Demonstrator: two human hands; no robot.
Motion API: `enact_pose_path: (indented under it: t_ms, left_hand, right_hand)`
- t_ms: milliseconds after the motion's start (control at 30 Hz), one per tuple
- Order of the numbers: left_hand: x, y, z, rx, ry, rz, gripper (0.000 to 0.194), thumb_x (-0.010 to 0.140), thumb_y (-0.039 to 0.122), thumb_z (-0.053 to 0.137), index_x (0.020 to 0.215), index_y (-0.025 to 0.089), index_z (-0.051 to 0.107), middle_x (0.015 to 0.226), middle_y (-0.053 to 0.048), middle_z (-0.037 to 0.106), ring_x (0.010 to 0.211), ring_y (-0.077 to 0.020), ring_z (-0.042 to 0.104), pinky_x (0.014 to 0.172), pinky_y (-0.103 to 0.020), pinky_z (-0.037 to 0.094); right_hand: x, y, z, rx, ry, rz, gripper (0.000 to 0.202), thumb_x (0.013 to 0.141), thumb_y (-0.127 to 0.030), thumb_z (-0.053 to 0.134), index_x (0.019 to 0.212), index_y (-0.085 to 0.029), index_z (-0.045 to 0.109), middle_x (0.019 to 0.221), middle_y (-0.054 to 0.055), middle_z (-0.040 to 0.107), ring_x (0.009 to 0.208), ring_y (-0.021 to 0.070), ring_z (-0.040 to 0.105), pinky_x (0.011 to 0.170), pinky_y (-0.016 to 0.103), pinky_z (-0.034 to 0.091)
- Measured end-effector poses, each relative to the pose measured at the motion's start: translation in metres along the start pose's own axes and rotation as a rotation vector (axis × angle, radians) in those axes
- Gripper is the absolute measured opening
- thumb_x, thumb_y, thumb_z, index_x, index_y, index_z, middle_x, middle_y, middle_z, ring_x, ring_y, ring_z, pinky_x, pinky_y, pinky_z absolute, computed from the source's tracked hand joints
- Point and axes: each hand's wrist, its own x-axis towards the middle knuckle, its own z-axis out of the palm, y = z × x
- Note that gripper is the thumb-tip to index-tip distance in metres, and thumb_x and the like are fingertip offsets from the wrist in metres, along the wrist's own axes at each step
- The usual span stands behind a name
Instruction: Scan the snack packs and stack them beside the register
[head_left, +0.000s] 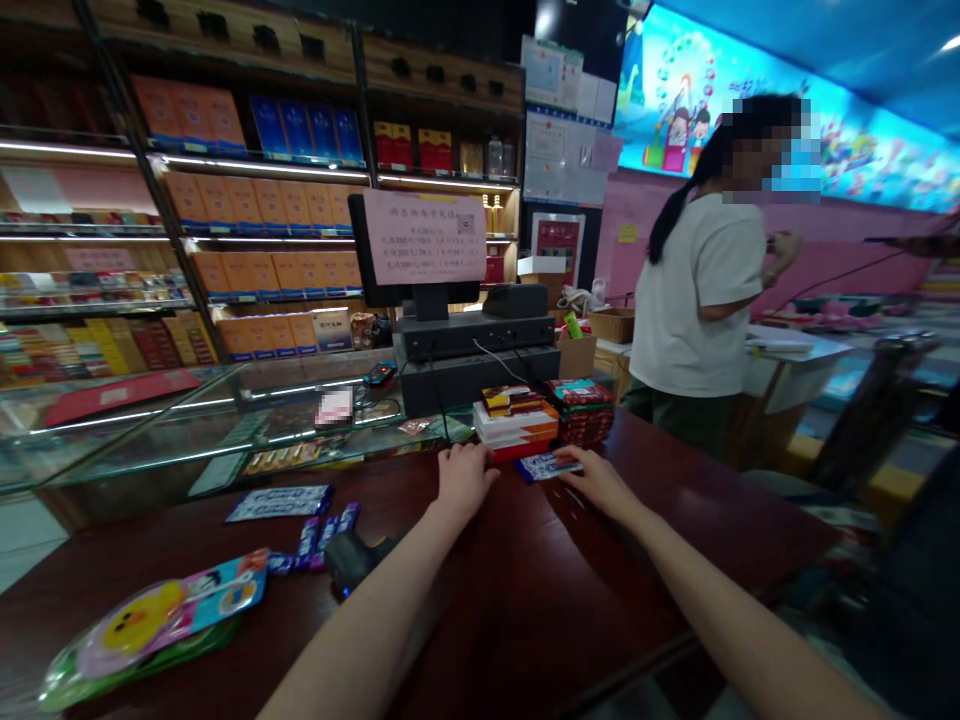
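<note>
My right hand [596,480] pinches the right end of a blue-and-white packet [544,466], which lies on the dark red table [510,590]. Just left of it, my left hand [465,478] rests by the near left corner of a stack of red, orange and white boxes [516,425]; its fingers are bent and what is under them, if anything, is hidden. Beside that stack stands a pile of dark red and green packets [581,410].
A black scanner [352,560], small purple bars [326,535], a blue-white packet [279,503] and a yellow duck toy pack [142,620] lie left. Behind stand a monitor [364,250] and glass counter [300,380]. A person in a white shirt [694,310] stands at back right.
</note>
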Motion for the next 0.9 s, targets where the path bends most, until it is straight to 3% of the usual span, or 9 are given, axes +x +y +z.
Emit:
enact_pose_path:
  t_ms: [333, 900]
  left_hand:
    - [-0.03, -0.069, -0.05, 0.047, 0.081, -0.096, 0.023, 0.092, 0.04, 0.057, 0.108, 0.028, 0.068, 0.118, -0.001, 0.071, 0.116, -0.0239, 0.057, 0.101, -0.039, 0.034]
    - [-0.084, -0.209, -0.093, 0.192, 0.079, -0.346, 0.025, 0.092, 0.04, 0.055, 0.109, 0.028, 0.069, 0.116, -0.004, 0.072, 0.115, -0.0251, 0.06, 0.102, -0.04, 0.036]
  right_hand:
    - [0.022, -0.06, 0.047, 0.018, -0.059, -0.161, 0.032, 0.079, -0.02, 0.062, 0.109, -0.025, 0.069, 0.106, 0.005, 0.075, 0.104, 0.0248, 0.068, 0.095, 0.039, 0.05]
    - [0.053, -0.16, 0.124, 0.077, -0.249, -0.379, 0.027, 0.084, -0.023, 0.059, 0.109, -0.026, 0.069, 0.108, 0.004, 0.074, 0.105, 0.0233, 0.065, 0.096, 0.038, 0.047]
